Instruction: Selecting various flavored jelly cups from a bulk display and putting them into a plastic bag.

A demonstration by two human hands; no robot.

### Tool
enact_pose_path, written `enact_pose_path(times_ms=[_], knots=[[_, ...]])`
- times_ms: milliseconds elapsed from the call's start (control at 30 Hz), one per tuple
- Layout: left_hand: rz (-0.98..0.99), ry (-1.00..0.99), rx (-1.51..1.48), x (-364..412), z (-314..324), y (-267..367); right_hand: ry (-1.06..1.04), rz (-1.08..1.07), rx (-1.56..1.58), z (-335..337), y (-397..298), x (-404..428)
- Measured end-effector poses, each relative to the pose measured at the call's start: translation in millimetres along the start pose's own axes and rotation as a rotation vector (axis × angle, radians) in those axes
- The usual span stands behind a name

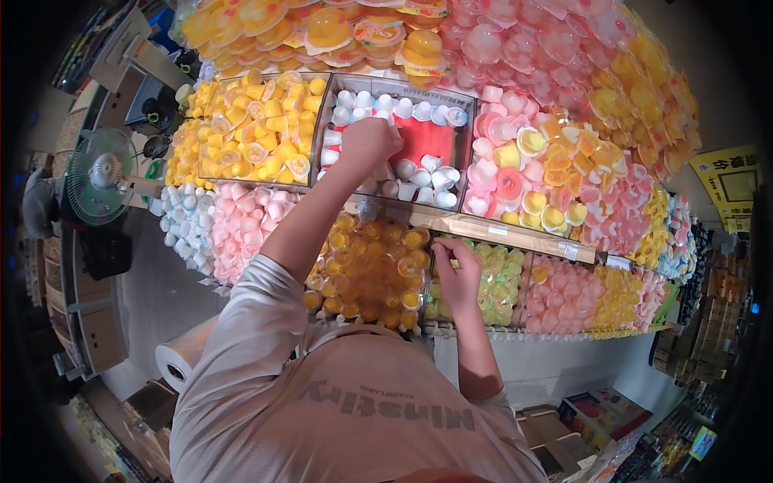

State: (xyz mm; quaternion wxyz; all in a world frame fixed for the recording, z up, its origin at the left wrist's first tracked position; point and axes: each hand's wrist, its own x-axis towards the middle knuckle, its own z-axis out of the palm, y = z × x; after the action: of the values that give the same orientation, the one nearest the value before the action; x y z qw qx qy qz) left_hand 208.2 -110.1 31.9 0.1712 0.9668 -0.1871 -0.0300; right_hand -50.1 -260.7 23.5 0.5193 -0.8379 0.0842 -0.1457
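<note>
My left hand is curled over a clear-walled bin; its fingertips are hidden, so I cannot tell whether it holds anything. White jelly cups line the far side of this bin, and more white cups lie loosely along its near side. Between them shows a bare red base. Lower down, my right hand hovers with loosely bent fingers, the thumb a little apart and nothing visible in it. It is close to the divider between amber jelly cups and green jelly cups.
Yellow jelly cups fill the bin on the left. Pink and yellow cups are heaped on the right, below hanging packs of large jellies. A wooden ledge separates the tiers. A fan and a plastic-film roll are at left.
</note>
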Motion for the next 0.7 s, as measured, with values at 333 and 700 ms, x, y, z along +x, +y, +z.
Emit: enact_pose_path(times_ms=[333,700], knots=[[-0.459,-0.191,-1.42,-28,8,12,-0.031,-0.23,-0.312,56,-33,146],[-0.464,-0.011,-1.307,-46,0,-4,-0.113,-0.051,-0.361,80,7,211]])
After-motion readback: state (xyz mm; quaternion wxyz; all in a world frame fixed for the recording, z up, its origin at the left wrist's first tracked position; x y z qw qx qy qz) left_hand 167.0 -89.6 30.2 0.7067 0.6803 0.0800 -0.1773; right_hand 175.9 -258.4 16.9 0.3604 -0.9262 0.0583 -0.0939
